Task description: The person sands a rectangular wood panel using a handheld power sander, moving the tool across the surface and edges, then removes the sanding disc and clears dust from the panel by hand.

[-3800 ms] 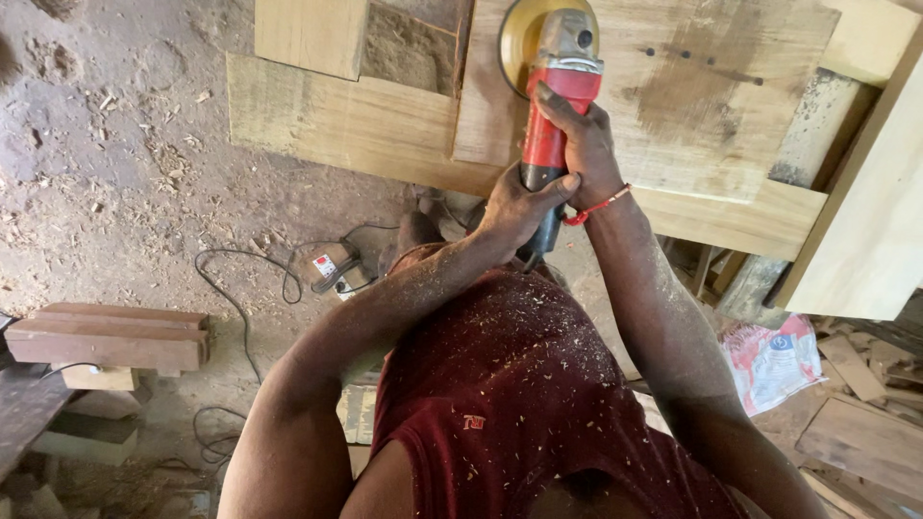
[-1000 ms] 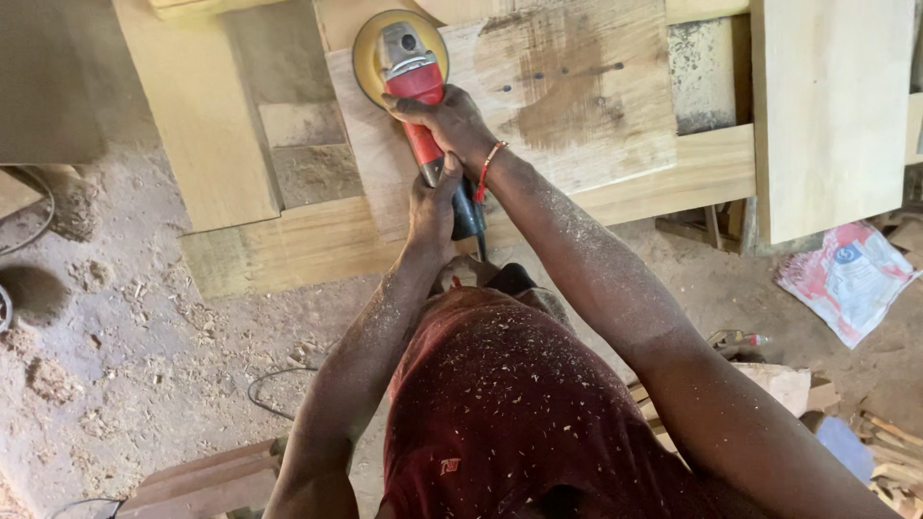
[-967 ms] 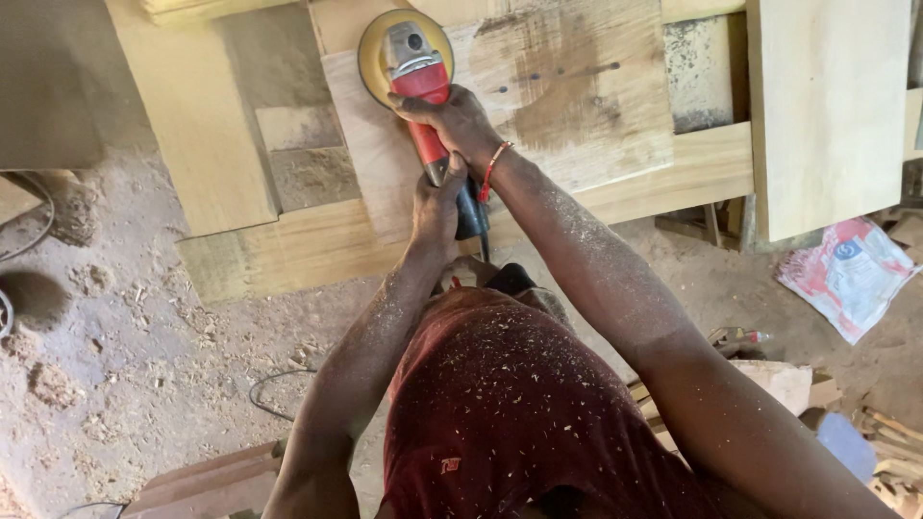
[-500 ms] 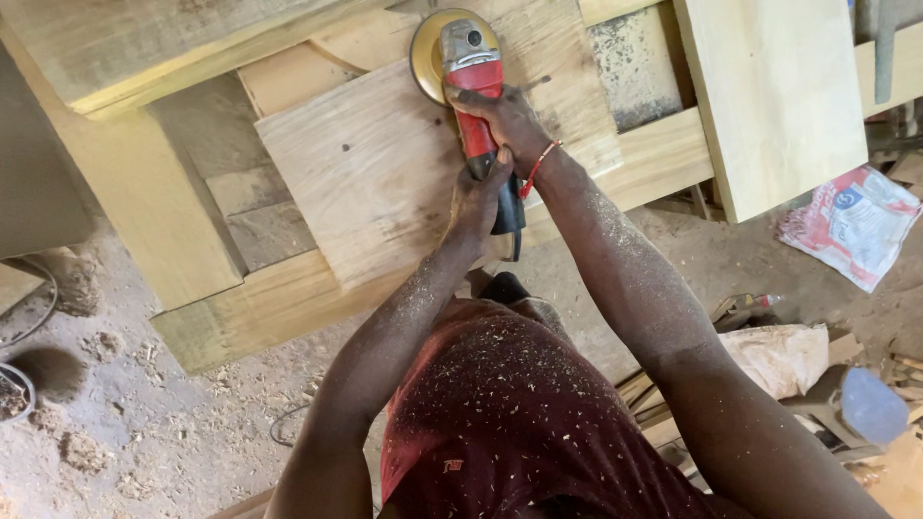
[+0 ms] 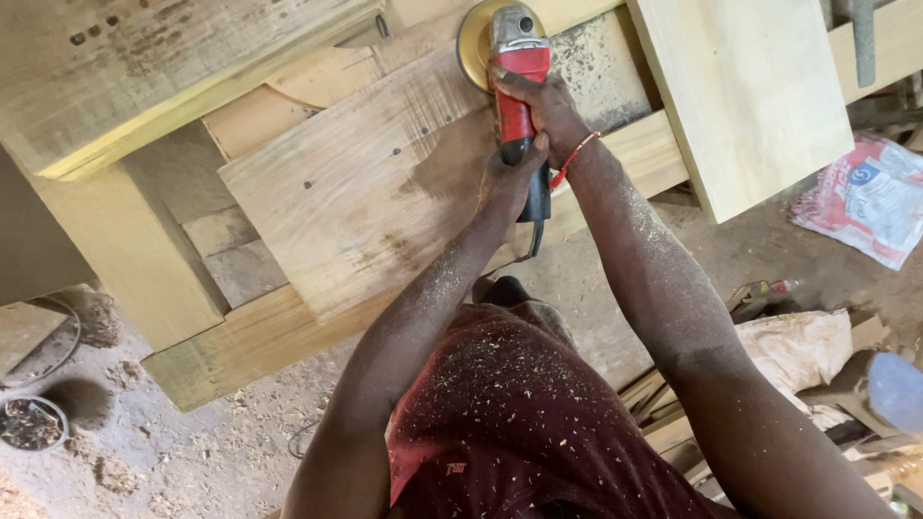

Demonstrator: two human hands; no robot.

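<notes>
Both hands clenched on red sander point(image 5: 517, 72): right hand point(image 5: 546, 108) near head, left hand point(image 5: 508, 183) on rear handle; yellow disc point(image 5: 473, 43) flat on wooden board point(image 5: 356, 202).

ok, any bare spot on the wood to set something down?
Bare: the pale board right of the sander, and the panel left of the left hand. Crowded: around the right hand, and the scrap pile on the floor.
</notes>
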